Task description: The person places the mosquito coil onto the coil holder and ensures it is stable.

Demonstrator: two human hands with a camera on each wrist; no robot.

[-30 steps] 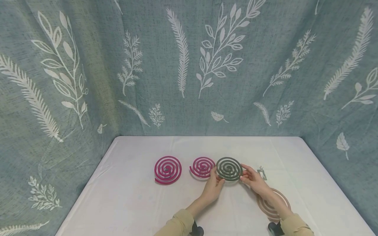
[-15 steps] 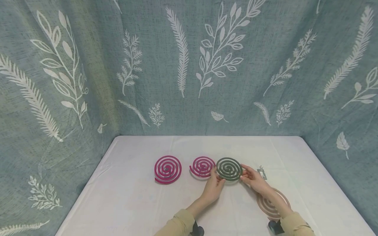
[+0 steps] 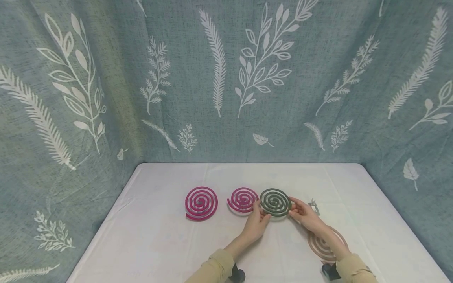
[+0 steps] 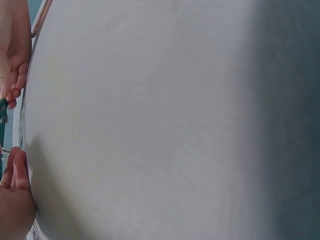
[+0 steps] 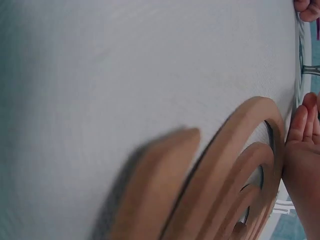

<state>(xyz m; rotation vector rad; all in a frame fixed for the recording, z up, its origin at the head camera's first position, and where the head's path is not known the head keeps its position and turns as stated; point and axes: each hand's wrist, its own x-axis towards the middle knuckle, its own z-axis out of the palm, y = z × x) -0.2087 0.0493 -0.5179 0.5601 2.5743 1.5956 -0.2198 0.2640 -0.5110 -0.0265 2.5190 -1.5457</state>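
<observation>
A dark green mosquito coil (image 3: 275, 203) is held between my two hands, its spiral face toward the head camera. My left hand (image 3: 254, 228) pinches its lower left edge, beside a magenta mosquito coil (image 3: 238, 195). Thumb and fingers of my right hand (image 3: 307, 217) pinch the right edge. In the left wrist view only a sliver of the green coil (image 4: 2, 122) shows, with the left hand (image 4: 16, 207) below and the right hand (image 4: 17, 45) above. The right wrist view has the right hand (image 5: 306, 145) at its right edge.
Another magenta coil (image 3: 194, 210) lies farther left. A brown coil (image 3: 320, 247) lies partly under the right forearm, large in the right wrist view. A small metal coil stand (image 3: 316, 209) is just beyond the right hand. The white table (image 3: 141, 236) meets a patterned teal curtain (image 3: 226, 137).
The green coil and both hands have shifted very slightly to the right. Both hands keep their grip, and the other coils stay in place.
</observation>
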